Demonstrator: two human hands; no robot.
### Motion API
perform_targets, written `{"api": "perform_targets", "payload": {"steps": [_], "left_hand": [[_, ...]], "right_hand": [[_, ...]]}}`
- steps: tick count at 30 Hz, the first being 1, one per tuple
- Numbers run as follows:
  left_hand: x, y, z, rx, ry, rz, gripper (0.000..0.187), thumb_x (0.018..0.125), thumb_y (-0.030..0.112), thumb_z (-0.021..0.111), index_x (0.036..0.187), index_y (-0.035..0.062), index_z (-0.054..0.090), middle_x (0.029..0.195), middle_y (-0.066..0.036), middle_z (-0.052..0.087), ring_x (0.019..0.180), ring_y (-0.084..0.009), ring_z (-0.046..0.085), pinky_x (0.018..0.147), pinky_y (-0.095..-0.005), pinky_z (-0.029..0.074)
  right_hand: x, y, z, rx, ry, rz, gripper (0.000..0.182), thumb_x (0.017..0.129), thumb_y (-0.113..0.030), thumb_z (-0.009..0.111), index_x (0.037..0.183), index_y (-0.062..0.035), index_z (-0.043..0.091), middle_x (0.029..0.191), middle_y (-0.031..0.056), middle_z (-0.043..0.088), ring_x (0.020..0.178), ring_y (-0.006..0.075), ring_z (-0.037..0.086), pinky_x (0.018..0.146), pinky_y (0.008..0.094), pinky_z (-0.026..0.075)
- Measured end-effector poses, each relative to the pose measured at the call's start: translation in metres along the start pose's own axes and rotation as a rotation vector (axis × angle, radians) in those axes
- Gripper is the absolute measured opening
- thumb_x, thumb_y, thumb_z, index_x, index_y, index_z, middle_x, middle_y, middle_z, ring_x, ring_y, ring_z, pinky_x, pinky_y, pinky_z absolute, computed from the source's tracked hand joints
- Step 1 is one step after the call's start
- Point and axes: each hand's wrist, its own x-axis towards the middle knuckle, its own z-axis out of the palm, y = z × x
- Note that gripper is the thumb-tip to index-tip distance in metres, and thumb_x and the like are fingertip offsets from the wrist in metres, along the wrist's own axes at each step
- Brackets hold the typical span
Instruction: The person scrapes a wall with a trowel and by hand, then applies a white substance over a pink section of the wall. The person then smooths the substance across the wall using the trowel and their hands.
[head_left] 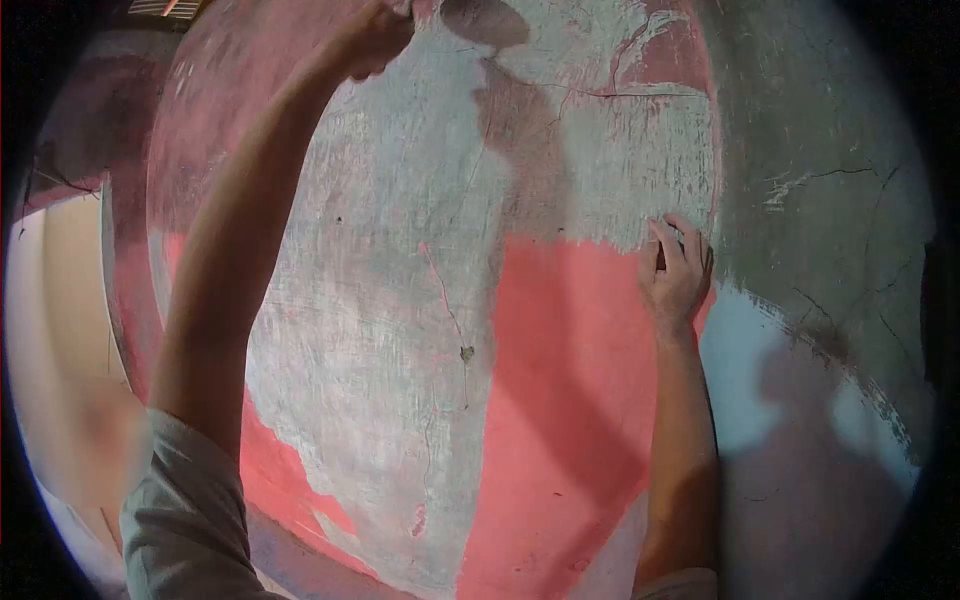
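My left hand point(382, 42) is raised at the top edge of the view, its fingers closed. A pale bit shows beside its fingertips, but what they hold is cut off by the edge. Behind it is a worn wall point(380, 280) with patchy grey-white plaster. Lower and to the right, my right hand point(680, 268) rests near the wall's corner, fingers apart and slightly curled. It lies over the upper right of a bright coral-pink painted area point(560, 330). Whether its palm presses on the wall cannot be seen.
Cracks and a small hole point(466, 353) mark the plaster. Beyond the corner, a grey-green side wall point(820, 180) carries a light blue patch point(735, 350) and a person's shadow. At far left stands a beige panel point(75, 270), partly blurred. More coral paint point(285, 480) runs low on the left.
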Motion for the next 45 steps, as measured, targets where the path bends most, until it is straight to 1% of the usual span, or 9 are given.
{"api": "perform_targets", "payload": {"steps": [6, 7, 9, 12, 21, 24, 34, 40, 45], "left_hand": [[0.05, -0.048, 0.012, -0.047, 0.09, 0.043, 0.035, 0.111, 0.038, 0.056, 0.114, 0.0096, 0.076, 0.059, 0.006, 0.041, 0.046, -0.0067, 0.038, 0.038, -0.0306, 0.029], [0.061, -0.015, -0.002, -0.074, -0.018, -0.178, 0.042, 0.104, 0.031, 0.055, 0.068, 0.0085, 0.055, 0.054, -0.004, 0.054, 0.043, -0.0187, 0.051, 0.041, -0.0383, 0.042], [0.109, -0.069, 0.017, 0.584, -0.118, 0.31, 0.043, 0.103, 0.035, 0.058, 0.068, 0.0087, 0.058, 0.056, -0.005, 0.055, 0.043, -0.0189, 0.049, 0.041, -0.0381, 0.04], [-0.021, -0.014, 0.007, -0.025, 0.012, -0.107, 0.035, 0.111, 0.037, 0.056, 0.117, 0.009, 0.076, 0.059, 0.006, 0.041, 0.045, -0.0066, 0.036, 0.037, -0.0304, 0.028], [0.061, -0.026, 0.003, 0.042, -0.046, -0.174, 0.037, 0.1, 0.034, 0.063, 0.075, 0.0076, 0.065, 0.06, -0.007, 0.06, 0.046, -0.0193, 0.052, 0.041, -0.0388, 0.043], [-0.037, -0.012, -0.002, -0.033, 0.037, 0.009, 0.04, 0.111, 0.038, 0.053, 0.091, 0.0066, 0.066, 0.059, 0.002, 0.04, 0.044, -0.0098, 0.034, 0.037, -0.0325, 0.026], [0.066, -0.026, 0.011, 0.564, -0.093, 0.167, 0.034, 0.107, 0.029, 0.053, 0.105, 0.0059, 0.078, 0.062, -0.009, 0.058, 0.043, -0.0205, 0.054, 0.041, -0.0418, 0.044], [0.061, -0.01, 0.029, 0.196, 0.242, 0.214, 0.044, 0.094, 0.006, 0.045, 0.133, -0.0057, 0.06, 0.087, -0.03, 0.073, 0.07, -0.0418, 0.073, 0.059, -0.0523, 0.055], [0.027, 0.017, 0.007, -0.117, 0.206, 0.129, 0.033, 0.091, 0.011, 0.05, 0.103, -0.0105, 0.071, 0.085, -0.032, 0.071, 0.074, -0.0435, 0.072, 0.066, -0.0522, 0.057]], "right_hand": [[-0.002, 0.002, 0.003, 0.001, -0.002, 0.004, 0.02, 0.088, -0.008, 0.068, 0.104, -0.0104, 0.08, 0.118, 0.0061, 0.071, 0.102, 0.0285, 0.066, 0.092, 0.043, 0.049], [0.0, 0.001, 0.003, -0.002, 0.005, 0.001, 0.02, 0.088, -0.008, 0.068, 0.104, -0.0105, 0.08, 0.118, 0.006, 0.071, 0.102, 0.0284, 0.066, 0.092, 0.0428, 0.049], [-0.001, 0.001, 0.002, -0.003, 0.003, 0.001, 0.02, 0.088, -0.008, 0.068, 0.104, -0.0109, 0.08, 0.118, 0.0059, 0.071, 0.102, 0.0281, 0.066, 0.092, 0.0426, 0.049], [-0.002, 0.005, 0.003, 0.0, -0.003, 0.004, 0.021, 0.088, -0.008, 0.068, 0.105, -0.0115, 0.081, 0.12, 0.0058, 0.071, 0.103, 0.0278, 0.066, 0.092, 0.0429, 0.049], [-0.001, 0.002, -0.001, 0.016, -0.051, 0.027, 0.026, 0.089, -0.007, 0.067, 0.112, -0.0105, 0.079, 0.12, 0.0082, 0.071, 0.108, 0.0302, 0.066, 0.095, 0.0437, 0.05], [-0.006, 0.004, 0.004, 0.043, -0.023, 0.019, 0.024, 0.089, -0.007, 0.067, 0.11, -0.0104, 0.079, 0.119, 0.0081, 0.071, 0.106, 0.0297, 0.066, 0.094, 0.0436, 0.049], [0.0, 0.003, 0.002, -0.026, -0.049, -0.013, 0.021, 0.09, -0.011, 0.068, 0.108, -0.0094, 0.078, 0.119, 0.0093, 0.07, 0.105, 0.0309, 0.065, 0.093, 0.0449, 0.049], [-0.002, 0.005, 0.003, -0.064, -0.05, -0.008, 0.021, 0.089, -0.01, 0.068, 0.107, -0.0096, 0.077, 0.121, 0.0085, 0.07, 0.107, 0.0319, 0.065, 0.093, 0.0451, 0.048], [0.0, -0.003, -0.001, -0.073, -0.07, 0.002, 0.02, 0.089, -0.009, 0.067, 0.106, -0.0099, 0.077, 0.121, 0.0089, 0.069, 0.107, 0.0324, 0.064, 0.095, 0.0462, 0.048]]}}
